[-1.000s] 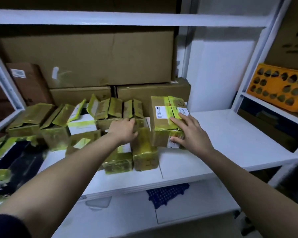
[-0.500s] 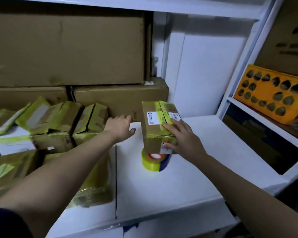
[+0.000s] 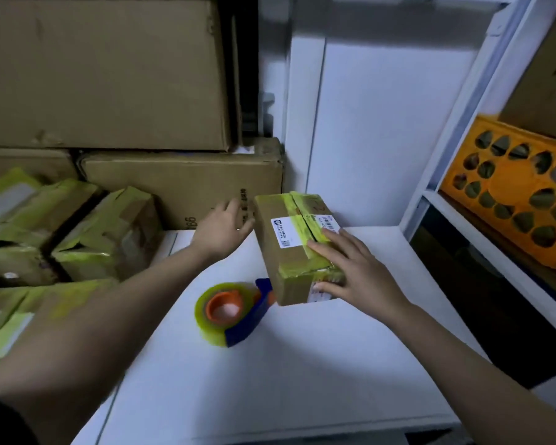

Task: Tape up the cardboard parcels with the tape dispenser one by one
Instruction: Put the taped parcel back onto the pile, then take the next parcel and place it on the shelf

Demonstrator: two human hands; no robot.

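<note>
Head cam only: right hand (image 3: 355, 271) clamped over the near end of a small parcel (image 3: 294, 248), thumb on its near face. Left hand (image 3: 220, 228) loose, fingers spread just left of it, gripping nothing. Tape dispenser (image 3: 233, 313) lying on the white shelf (image 3: 302, 364), touching the parcel's near-left corner. Looks like positioning step; next probably grab dispenser, steady box, run tape along seam.

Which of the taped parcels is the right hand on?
The lone parcel standing right of the tape dispenser, white label on top. The right hand holds its near end; the other taped parcels sit piled at left.
</note>
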